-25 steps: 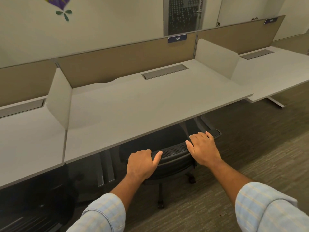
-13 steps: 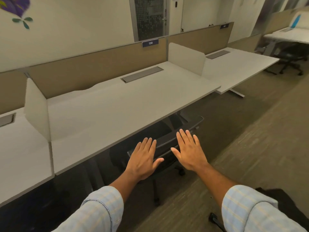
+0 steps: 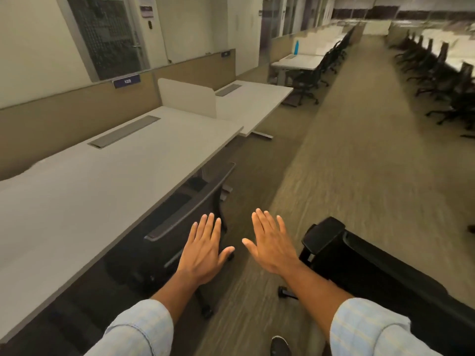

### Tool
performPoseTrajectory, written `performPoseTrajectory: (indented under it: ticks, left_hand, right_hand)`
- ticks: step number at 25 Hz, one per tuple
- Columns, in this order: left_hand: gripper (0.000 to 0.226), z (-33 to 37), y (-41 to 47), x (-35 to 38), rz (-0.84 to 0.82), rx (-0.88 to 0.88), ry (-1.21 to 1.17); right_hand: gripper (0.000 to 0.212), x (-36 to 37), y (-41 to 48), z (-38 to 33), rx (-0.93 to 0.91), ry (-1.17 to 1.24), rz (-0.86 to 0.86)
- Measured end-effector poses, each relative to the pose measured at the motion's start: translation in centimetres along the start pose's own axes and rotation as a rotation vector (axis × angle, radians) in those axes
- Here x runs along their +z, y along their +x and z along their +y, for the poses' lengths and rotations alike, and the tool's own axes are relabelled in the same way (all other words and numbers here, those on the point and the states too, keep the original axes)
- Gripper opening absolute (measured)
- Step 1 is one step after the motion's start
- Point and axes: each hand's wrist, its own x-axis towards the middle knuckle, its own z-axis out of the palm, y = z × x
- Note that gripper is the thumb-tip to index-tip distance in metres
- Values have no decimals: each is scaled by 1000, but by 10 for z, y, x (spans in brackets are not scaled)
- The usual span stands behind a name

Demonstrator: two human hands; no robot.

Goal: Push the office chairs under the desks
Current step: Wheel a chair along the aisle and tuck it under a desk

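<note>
With one office chair (image 3: 180, 222) tucked under the tabletop (image 3: 108, 173), left hand (image 3: 205, 253) and right hand (image 3: 272, 245) hover with fingers spread, holding nothing. Next: black chair (image 3: 359, 258) at right needs pushing in.

One chair (image 3: 190, 214) under the desk (image 3: 102, 186) at left, another chair (image 3: 359, 263) right, in the aisle.

Desk (image 3: 77, 201) hides chair (image 3: 190, 209) seat; carpet (image 3: 359, 188) blurred.
</note>
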Motion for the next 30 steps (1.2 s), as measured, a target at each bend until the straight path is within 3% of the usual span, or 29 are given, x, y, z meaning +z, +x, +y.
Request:
performPoseTrajectory:
  ticks: [7,14,18,23,27,30]
  left_hand:
    - [101,112,43,-35,102,294,-58]
    - [87,233,66,-59,227,578,-107]
    - [83,292,65,-61,199,684,-101]
    - [76,331,69,-61,79,694,-64]
    - [54,344,78,-67,54,670,-93]
    - [47,355,91,-69,-4,662,-100]
  right_hand:
    - [84,-64,-72,51,245,39,125]
    - [95,-95,-160,136,534,10,222]
    - [92,-94,-221,181,664,-74,237]
    - [79,-92,-295,226,771,-211,289]
    - [86,-105,-303,241,741,-221,118]
    - [80,-113,-295,255,707,-221,122]
